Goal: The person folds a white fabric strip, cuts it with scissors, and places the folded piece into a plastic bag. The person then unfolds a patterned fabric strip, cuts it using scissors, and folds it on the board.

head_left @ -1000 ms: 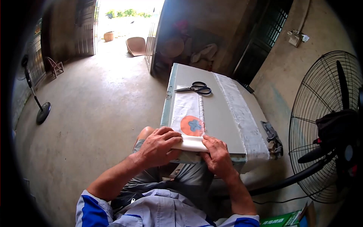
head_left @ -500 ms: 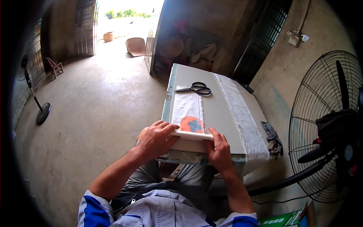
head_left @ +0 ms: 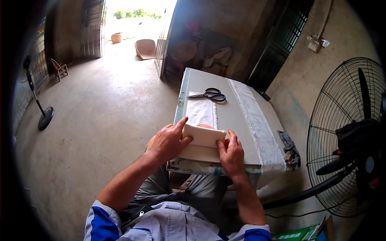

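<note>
A white cloth strip (head_left: 200, 113) with a frayed right edge lies along the table. Its near end is turned up into a flat, pale folded panel (head_left: 204, 137), tilted toward me. My left hand (head_left: 167, 139) grips the panel's left end, thumb on the front face and index finger along the top corner. At the right end, my right hand (head_left: 232, 152) pinches it with the thumb in front and fingers behind. Only a sliver of the orange patch (head_left: 206, 126) shows above the fold. Black-handled scissors (head_left: 213, 94) rest across the strip's far end.
The pale table (head_left: 237, 124) carries a second long white strip (head_left: 257, 120), which hangs over the near edge. A dark rag (head_left: 289, 148) hangs at the right corner. Close on the right stands a large black fan (head_left: 345, 120); another fan (head_left: 46, 116) is far left.
Both hands have tipped the folded end upward, so its broad face now shows instead of a narrow roll. Most of the orange patch with its blue flower is now covered.
</note>
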Available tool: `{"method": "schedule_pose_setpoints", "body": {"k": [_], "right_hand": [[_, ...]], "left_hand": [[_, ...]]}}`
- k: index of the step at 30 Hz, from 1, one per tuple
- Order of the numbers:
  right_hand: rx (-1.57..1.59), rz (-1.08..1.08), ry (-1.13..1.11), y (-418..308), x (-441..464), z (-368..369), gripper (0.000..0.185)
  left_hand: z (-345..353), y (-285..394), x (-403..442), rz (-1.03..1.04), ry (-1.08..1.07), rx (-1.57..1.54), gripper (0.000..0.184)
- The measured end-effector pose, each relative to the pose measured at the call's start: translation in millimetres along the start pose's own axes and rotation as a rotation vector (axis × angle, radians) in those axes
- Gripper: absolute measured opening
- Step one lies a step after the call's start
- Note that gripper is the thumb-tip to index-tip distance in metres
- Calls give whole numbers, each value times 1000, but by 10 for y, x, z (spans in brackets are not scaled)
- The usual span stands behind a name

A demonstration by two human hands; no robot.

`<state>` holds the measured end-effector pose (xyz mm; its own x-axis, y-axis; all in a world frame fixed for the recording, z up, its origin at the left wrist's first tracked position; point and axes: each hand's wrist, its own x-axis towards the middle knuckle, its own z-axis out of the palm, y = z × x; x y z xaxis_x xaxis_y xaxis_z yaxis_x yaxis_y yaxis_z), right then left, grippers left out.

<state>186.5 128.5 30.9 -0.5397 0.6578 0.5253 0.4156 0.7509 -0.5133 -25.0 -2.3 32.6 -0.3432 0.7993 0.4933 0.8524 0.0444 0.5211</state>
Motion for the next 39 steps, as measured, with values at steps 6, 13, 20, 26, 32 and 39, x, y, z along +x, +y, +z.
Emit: {"method": "schedule_pose_setpoints", "body": {"k": [6, 13, 20, 26, 32, 39], "right_hand": [[-47, 44, -62, 5, 87, 40, 51], [-128, -43, -1, 67, 134, 71, 46], [-190, -48, 47, 129, 104, 69, 34], [-50, -157, 36, 23, 132, -52, 34], [-85, -446, -299, -112, 130, 183, 71], [-226, -287, -402, 47, 66, 24, 82]], "left_hand": [[19, 15, 3, 3, 23, 151, 66], [64, 246, 44, 321, 42, 237, 55], [277, 231, 45, 307, -201, 36, 54], [287, 226, 4, 288, -217, 89, 57], [322, 173, 15, 319, -254, 89, 61], [296, 196, -13, 267, -271, 139, 60]]}}
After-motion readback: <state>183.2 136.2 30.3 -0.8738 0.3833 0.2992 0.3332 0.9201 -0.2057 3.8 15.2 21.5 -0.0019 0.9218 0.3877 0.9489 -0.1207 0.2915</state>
